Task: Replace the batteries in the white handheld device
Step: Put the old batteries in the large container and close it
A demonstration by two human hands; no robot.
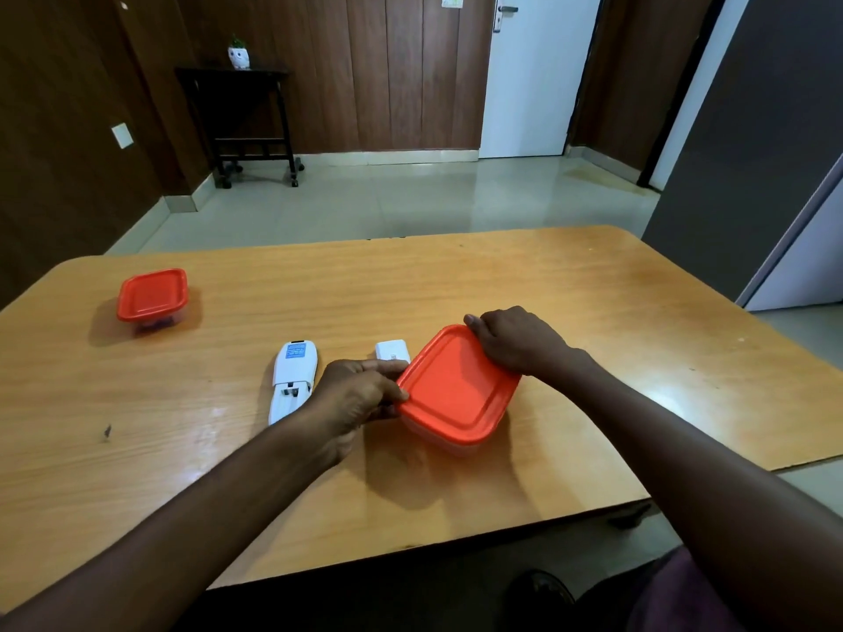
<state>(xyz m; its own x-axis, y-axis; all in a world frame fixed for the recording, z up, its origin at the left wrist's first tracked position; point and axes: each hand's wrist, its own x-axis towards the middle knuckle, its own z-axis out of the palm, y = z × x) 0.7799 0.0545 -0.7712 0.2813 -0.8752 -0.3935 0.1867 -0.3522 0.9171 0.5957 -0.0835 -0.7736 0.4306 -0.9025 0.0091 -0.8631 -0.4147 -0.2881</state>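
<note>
We have a single wide-angle view, worn on the head and tilted forward and down. It looks across the wooden surface (570,285) from its near edge, with both forearms reaching in from the bottom corners and the hands, left hand (353,394) and right hand (515,342), close to the middle of the frame. Beyond the far edge we see the tiled floor (410,198), a wood-panelled wall (387,75) and a white door (533,75). Straight lines bow toward the frame's edges.
</note>
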